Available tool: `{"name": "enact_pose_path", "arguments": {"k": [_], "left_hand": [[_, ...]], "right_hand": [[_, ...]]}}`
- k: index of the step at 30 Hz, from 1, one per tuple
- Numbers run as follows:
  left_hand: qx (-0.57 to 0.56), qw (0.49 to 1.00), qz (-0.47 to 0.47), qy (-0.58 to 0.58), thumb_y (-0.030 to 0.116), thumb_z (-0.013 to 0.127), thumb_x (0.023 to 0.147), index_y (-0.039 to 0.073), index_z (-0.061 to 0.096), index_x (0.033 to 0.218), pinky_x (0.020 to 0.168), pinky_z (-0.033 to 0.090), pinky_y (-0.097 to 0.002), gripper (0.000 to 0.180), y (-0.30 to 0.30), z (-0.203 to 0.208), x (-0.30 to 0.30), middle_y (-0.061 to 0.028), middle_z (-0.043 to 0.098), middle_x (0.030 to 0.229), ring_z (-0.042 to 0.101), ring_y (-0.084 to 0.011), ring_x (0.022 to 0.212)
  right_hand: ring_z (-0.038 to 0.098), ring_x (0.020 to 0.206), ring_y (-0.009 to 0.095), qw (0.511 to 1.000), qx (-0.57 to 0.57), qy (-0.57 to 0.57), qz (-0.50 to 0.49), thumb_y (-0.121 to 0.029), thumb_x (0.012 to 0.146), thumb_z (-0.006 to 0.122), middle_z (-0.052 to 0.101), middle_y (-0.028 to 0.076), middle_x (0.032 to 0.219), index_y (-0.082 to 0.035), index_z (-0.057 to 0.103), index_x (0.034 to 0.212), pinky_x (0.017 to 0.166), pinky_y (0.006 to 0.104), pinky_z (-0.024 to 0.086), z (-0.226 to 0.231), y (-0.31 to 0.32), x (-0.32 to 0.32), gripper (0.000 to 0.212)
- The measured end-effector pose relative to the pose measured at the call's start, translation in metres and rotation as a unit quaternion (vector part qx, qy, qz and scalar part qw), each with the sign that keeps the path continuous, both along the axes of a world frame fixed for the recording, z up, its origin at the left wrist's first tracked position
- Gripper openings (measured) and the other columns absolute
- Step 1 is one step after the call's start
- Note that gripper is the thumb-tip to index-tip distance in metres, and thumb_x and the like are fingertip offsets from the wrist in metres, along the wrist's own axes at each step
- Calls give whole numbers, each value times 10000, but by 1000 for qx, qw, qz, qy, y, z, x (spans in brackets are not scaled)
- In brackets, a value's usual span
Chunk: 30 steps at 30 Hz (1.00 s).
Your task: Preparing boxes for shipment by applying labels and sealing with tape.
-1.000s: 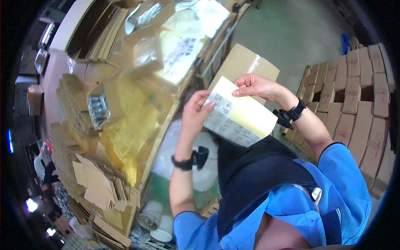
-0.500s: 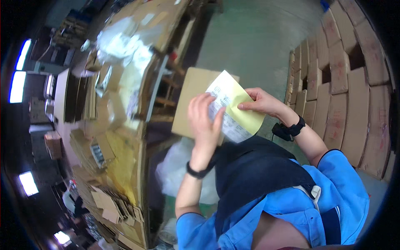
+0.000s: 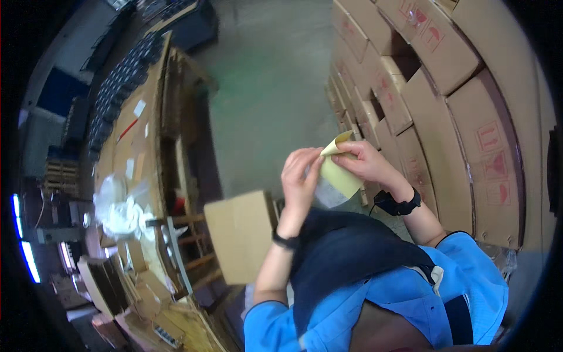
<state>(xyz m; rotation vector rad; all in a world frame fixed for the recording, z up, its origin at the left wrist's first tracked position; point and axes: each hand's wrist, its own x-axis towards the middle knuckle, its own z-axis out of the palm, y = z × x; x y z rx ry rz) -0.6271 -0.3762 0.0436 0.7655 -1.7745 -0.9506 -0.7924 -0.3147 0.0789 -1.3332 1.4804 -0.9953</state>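
My left hand [image 3: 301,180] and my right hand [image 3: 370,163] meet at the upper edge of a label sheet [image 3: 343,179] in front of me. Its yellow side folds over at the top, and a whitish part shows beneath. The left fingertips pinch the edge, while the right thumb and fingers grip the curled yellow paper beside them. Whether the layers have come apart there is too small to tell. A plain brown cardboard box [image 3: 237,237] stands to the left, below and apart from my left hand. I wear dark bands on both wrists.
Stacked cardboard cartons [image 3: 434,135] form a wall along the right. At left, a long workbench [image 3: 132,132] carries rows of dark parts [image 3: 123,85], crumpled white plastic [image 3: 126,214] and cardboard pieces. Green-grey floor [image 3: 264,100] runs between bench and cartons.
The view has turned right, towards the cartons. My left hand has moved from the sheet's printed face to its upper edge, beside my right fingers. The yellow side is now folded over.
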Motion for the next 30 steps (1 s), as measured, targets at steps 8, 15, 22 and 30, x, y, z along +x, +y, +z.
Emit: {"name": "enact_pose_path", "arguments": {"k": [8,15,22,30], "left_hand": [[205,961,-160,92,59,590,879,-24,658,921,760,455,-241,115,-125,-29,-85,-39,659,883,576,-99,827],[372,897,-189,149,118,614,874,-16,646,934,672,456,-224,151,-302,-17,-130,-39,641,837,571,-99,736],[500,812,-249,172,192,610,891,2,599,977,374,438,-180,209,-459,-2,-180,-85,651,818,596,-124,488],[485,843,-136,186,155,570,913,-46,593,1060,707,582,-249,250,-621,-25,-272,-163,654,965,670,-218,874]], "right_hand": [[597,814,89,996,42,-36,-67,-186,883,597,684,64,929,-38,633,1097,737,264,484,-10,-91,-77,262],[576,851,95,994,67,-48,-65,-229,889,606,666,39,933,-25,614,1117,759,282,477,-5,-221,-139,306],[585,871,77,974,70,-180,-116,-177,887,610,654,23,980,10,588,1133,765,252,490,-17,-329,-205,310],[608,823,79,944,62,-253,-201,-157,887,609,657,28,953,12,604,1087,733,245,497,-88,-479,-292,262]]}}
